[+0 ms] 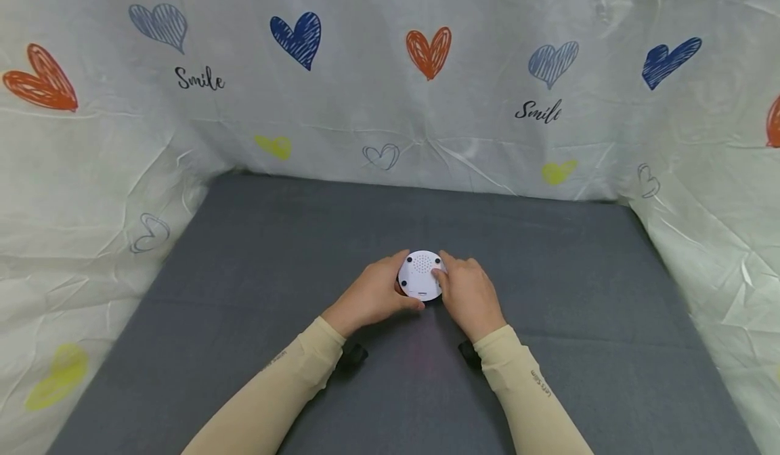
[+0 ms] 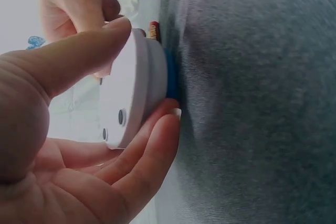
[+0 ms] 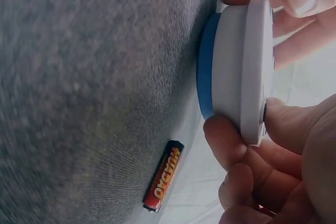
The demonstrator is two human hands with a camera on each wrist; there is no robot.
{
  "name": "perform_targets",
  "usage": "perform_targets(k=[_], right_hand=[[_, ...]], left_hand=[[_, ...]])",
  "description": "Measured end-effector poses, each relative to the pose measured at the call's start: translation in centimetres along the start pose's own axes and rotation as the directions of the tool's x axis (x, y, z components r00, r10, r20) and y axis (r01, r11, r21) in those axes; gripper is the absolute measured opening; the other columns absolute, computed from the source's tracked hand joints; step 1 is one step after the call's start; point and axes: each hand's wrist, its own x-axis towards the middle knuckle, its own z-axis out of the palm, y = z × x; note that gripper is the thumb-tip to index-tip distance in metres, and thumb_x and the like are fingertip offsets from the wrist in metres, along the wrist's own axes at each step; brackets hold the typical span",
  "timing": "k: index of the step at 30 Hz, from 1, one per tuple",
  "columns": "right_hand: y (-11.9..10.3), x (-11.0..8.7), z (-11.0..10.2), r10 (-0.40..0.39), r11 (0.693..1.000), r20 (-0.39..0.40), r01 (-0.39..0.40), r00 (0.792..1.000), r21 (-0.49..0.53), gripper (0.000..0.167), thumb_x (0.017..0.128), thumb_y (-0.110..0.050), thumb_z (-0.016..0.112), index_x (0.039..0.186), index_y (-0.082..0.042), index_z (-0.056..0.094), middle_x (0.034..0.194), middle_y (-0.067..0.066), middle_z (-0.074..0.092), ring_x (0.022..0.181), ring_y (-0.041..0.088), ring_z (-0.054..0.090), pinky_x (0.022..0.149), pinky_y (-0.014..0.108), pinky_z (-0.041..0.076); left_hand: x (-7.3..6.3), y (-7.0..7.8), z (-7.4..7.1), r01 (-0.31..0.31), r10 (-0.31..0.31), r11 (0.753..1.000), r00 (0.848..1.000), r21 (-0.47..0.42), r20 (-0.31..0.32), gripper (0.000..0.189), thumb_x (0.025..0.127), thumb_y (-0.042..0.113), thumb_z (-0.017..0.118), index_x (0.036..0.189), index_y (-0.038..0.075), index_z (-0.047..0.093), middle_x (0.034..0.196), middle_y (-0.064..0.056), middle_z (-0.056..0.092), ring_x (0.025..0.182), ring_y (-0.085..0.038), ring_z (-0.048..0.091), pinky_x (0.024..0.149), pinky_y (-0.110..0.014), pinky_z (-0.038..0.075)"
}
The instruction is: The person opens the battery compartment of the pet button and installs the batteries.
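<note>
A round white device (image 1: 419, 280) with a blue layer lies face down on the grey cloth, its underside up, showing a cluster of small holes and dark round feet. My left hand (image 1: 376, 295) grips its left side, the thumb at the near rim and the fingers around the edge. From the right, my right hand (image 1: 472, 296) pinches the rim, its thumb on the underside and curled fingers beneath the edge. In the right wrist view, a red and black battery (image 3: 164, 176) lies on the cloth close to the right hand; the head view does not show it.
A dark grey cloth (image 1: 292, 238) covers the table. White sheeting (image 1: 365, 103) printed with hearts and "Smile" hangs behind it and along both sides. Dark wrist cameras sit under each sleeved forearm.
</note>
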Motion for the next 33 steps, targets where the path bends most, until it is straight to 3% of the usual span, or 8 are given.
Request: perform_targets(k=[3,11,14,18,22,26,33], right_hand=[[0.1,0.2,-0.1,-0.009,1.0,-0.001,0.009,1.0,-0.022,0.039,0.108,-0.025,0.069,0.138,-0.002,0.072,0.113,0.019,0.081,0.098,0.037,0.072,0.086,0.052,0.06],[0.6,0.5,-0.7,-0.047,0.994,-0.036,0.043,0.998,-0.101,0.042,0.107,-0.026,0.071,0.138,0.002,0.071,0.11,0.02,0.078,0.097,0.037,0.068,0.086,0.049,0.059],[1.0,0.7,-1.1,-0.102,0.988,-0.082,0.092,0.991,-0.122,0.045,0.104,-0.028,0.075,0.139,0.0,0.071,0.113,0.018,0.075,0.099,0.033,0.063,0.084,0.046,0.058],[1.4,1.0,-1.8,-0.227,0.969,-0.132,0.21,0.965,-0.128,0.045,0.099,-0.027,0.082,0.139,-0.006,0.073,0.124,0.012,0.072,0.111,0.03,0.063,0.094,0.045,0.057],[1.6,1.3,-2.4,-0.323,0.943,-0.117,0.308,0.939,-0.131,0.04,0.096,-0.024,0.086,0.132,-0.01,0.077,0.134,0.009,0.074,0.125,0.029,0.066,0.102,0.049,0.056],[1.6,1.3,-2.5,-0.334,0.94,-0.102,0.322,0.937,-0.118,0.037,0.092,-0.023,0.089,0.126,-0.011,0.08,0.138,0.008,0.074,0.131,0.028,0.066,0.105,0.051,0.055],[1.0,0.2,-1.6,-0.337,0.941,0.017,0.337,0.941,-0.033,0.035,0.096,-0.026,0.085,0.127,-0.013,0.08,0.145,0.007,0.072,0.137,0.028,0.066,0.105,0.054,0.056]], left_hand=[[0.3,0.0,0.3,-0.015,0.016,1.0,1.0,0.024,-0.017,0.107,0.084,0.033,0.095,0.168,0.004,0.036,0.154,-0.019,0.06,0.121,-0.027,0.065,0.105,-0.046,0.054],[1.1,0.1,0.7,-0.059,0.063,0.996,0.996,0.068,-0.057,0.099,0.09,0.036,0.091,0.169,0.012,0.038,0.139,-0.014,0.068,0.108,-0.022,0.065,0.094,-0.042,0.055],[1.4,0.3,0.7,-0.06,0.064,0.996,0.996,0.068,-0.056,0.098,0.091,0.037,0.09,0.17,0.013,0.037,0.134,-0.012,0.069,0.102,-0.02,0.063,0.089,-0.039,0.054],[1.8,0.5,0.6,-0.065,0.069,0.996,0.996,0.063,-0.056,0.098,0.092,0.039,0.088,0.17,0.013,0.036,0.126,-0.01,0.069,0.094,-0.017,0.062,0.083,-0.036,0.054],[2.3,0.6,0.6,-0.089,0.093,0.994,0.994,0.067,-0.063,0.097,0.093,0.04,0.087,0.17,0.012,0.036,0.128,-0.011,0.069,0.097,-0.018,0.063,0.084,-0.037,0.055],[2.4,0.6,0.6,-0.122,0.125,0.991,0.99,0.049,-0.067,0.096,0.095,0.041,0.085,0.17,0.01,0.035,0.134,-0.014,0.068,0.102,-0.021,0.065,0.088,-0.041,0.056],[0.7,-0.6,1.1,-0.046,0.049,0.997,0.998,0.056,-0.05,0.096,0.093,0.037,0.088,0.169,0.009,0.036,0.14,-0.015,0.066,0.102,-0.018,0.064,0.088,-0.04,0.055]])
